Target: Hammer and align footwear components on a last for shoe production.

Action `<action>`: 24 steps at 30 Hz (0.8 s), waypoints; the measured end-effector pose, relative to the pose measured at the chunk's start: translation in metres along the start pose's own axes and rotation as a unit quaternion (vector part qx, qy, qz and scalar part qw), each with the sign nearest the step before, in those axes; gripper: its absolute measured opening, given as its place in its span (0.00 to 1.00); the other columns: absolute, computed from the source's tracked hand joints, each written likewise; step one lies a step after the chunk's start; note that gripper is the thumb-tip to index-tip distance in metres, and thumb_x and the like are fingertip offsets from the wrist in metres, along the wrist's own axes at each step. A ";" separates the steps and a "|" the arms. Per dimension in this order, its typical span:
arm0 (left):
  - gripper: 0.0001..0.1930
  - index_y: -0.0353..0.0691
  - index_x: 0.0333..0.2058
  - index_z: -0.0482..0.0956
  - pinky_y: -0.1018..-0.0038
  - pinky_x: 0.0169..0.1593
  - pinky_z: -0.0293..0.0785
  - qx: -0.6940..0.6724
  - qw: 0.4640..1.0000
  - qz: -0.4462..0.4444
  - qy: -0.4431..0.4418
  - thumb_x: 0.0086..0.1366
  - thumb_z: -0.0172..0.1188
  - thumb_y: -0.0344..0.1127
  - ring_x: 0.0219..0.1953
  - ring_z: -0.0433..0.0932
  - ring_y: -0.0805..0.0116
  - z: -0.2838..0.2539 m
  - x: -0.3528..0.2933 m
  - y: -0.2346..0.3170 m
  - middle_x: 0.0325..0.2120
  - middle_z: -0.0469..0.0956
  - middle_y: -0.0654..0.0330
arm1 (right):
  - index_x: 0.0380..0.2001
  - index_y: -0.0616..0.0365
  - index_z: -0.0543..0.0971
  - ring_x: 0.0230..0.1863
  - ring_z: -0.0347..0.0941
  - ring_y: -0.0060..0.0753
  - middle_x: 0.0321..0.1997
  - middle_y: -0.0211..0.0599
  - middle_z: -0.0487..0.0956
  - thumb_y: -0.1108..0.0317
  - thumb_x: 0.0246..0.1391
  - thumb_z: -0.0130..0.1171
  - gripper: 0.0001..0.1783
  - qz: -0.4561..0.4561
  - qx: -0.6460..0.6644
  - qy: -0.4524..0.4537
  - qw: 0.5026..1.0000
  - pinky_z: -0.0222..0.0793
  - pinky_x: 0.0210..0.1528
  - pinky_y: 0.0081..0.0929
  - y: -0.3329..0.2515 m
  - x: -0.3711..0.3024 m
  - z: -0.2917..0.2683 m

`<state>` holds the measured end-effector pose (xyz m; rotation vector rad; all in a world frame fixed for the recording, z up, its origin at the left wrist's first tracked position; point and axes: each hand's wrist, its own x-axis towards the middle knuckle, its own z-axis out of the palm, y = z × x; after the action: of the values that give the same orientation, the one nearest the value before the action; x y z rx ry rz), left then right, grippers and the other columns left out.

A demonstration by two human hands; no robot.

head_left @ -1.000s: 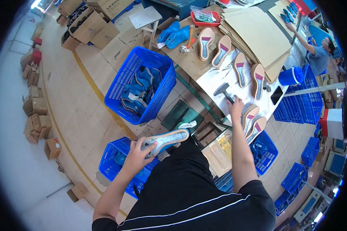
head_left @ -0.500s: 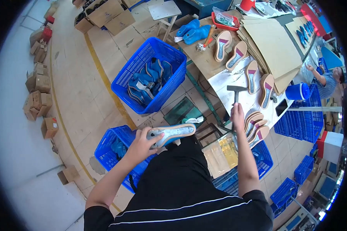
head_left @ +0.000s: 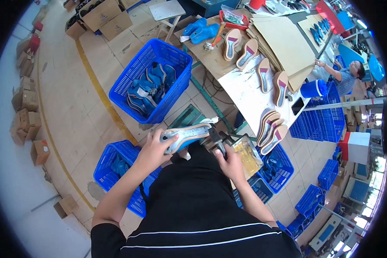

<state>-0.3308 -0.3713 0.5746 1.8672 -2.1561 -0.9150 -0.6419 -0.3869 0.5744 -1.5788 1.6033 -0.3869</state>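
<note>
1. Now the right hand [head_left: 231, 161] has brought the hammer [head_left: 215, 135] in from beside the worktable [head_left: 210, 69] to the front of the lap; half a second ago its head stood over the table's near side.
2. The left hand [head_left: 152, 148] and the blue shoe [head_left: 185, 136] keep much the same place, so tool and shoe now meet in one spot, which I judge leaves the shoe ready to be struck.
3. Left fingers are clamped around one end of the shoe, thumb across its upturned bottom; right fingers are wrapped around the hammer's handle. The hands are apart, with the shoe's other end and the hammer head between them. Whether that head touches the shoe I cannot tell.
4. The shoe lies bottom up over the lap, short of the worktable's near edge.
5. On the right, room is tight: an amber-yellow tray [head_left: 247, 160] sits just beside the right hand, with a blue crate [head_left: 286, 178] beyond it and wedge soles [head_left: 276, 136] near the table's edge.
6. Ahead, a gap separates the large blue crate [head_left: 172, 101] from the worktable, bordered by a green table frame [head_left: 210, 103].
7. The left forearm passes close to the lower-left crate [head_left: 105, 170], which limits a downward swing there.
</note>
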 end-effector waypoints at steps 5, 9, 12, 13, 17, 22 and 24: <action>0.39 0.65 0.65 0.78 0.48 0.62 0.77 0.008 1.000 0.008 0.007 0.53 0.77 0.31 0.60 0.70 0.34 0.001 -0.004 -0.002 0.61 0.67 0.46 | 0.34 0.63 0.75 0.31 0.77 0.68 0.24 0.62 0.75 0.50 0.75 0.53 0.24 -0.010 0.004 -0.003 1.000 0.69 0.32 0.52 -0.004 0.007 0.015; 0.39 0.64 0.65 0.78 0.48 0.63 0.76 -0.005 1.000 0.013 0.009 0.53 0.77 0.31 0.60 0.70 0.33 0.004 -0.005 -0.006 0.61 0.67 0.46 | 0.35 0.63 0.76 0.36 0.77 0.72 0.28 0.65 0.77 0.48 0.76 0.50 0.26 0.000 -0.018 0.007 1.000 0.70 0.36 0.56 -0.001 0.012 0.025; 0.39 0.64 0.65 0.78 0.48 0.63 0.76 -0.003 1.000 0.012 0.013 0.54 0.77 0.30 0.59 0.70 0.34 0.004 -0.007 -0.005 0.61 0.67 0.46 | 0.35 0.63 0.77 0.37 0.77 0.74 0.28 0.65 0.77 0.47 0.76 0.48 0.27 0.011 -0.004 0.006 1.000 0.70 0.37 0.57 0.007 0.011 0.031; 0.39 0.64 0.65 0.78 0.48 0.63 0.76 -0.008 1.000 0.015 0.013 0.53 0.77 0.30 0.59 0.70 0.34 0.004 -0.007 -0.004 0.60 0.67 0.46 | 0.35 0.63 0.77 0.37 0.77 0.74 0.28 0.65 0.77 0.47 0.76 0.48 0.27 0.011 -0.006 0.007 1.000 0.70 0.37 0.57 0.009 0.012 0.031; 0.40 0.65 0.66 0.78 0.49 0.62 0.76 -0.006 1.000 0.004 0.004 0.54 0.76 0.30 0.57 0.71 0.34 0.004 -0.008 -0.003 0.60 0.67 0.46 | 0.34 0.62 0.77 0.27 0.73 0.51 0.22 0.49 0.74 0.48 0.77 0.47 0.27 0.009 0.019 0.020 1.000 0.68 0.32 0.43 -0.015 0.007 0.014; 0.39 0.65 0.66 0.77 0.50 0.61 0.78 0.005 1.000 0.000 0.004 0.54 0.76 0.31 0.57 0.71 0.35 0.006 -0.008 -0.003 0.61 0.68 0.46 | 0.30 0.54 0.75 0.16 0.59 0.17 0.17 0.23 0.67 0.45 0.78 0.43 0.28 -0.177 0.149 0.213 0.949 0.51 0.18 0.22 -0.126 -0.018 -0.061; 0.39 0.65 0.66 0.78 0.50 0.61 0.78 0.008 1.000 -0.003 0.012 0.55 0.76 0.31 0.56 0.71 0.35 0.009 -0.006 -0.005 0.61 0.68 0.47 | 0.32 0.50 0.68 0.11 0.55 0.17 0.14 0.23 0.63 0.25 0.70 0.40 0.37 -0.253 0.345 0.251 0.868 0.46 0.13 0.20 -0.162 -0.014 -0.080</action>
<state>-0.3296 -0.3626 0.5664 1.8839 -2.1509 -0.8736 -0.5921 -0.4263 0.7441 -1.3413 1.1413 -1.5772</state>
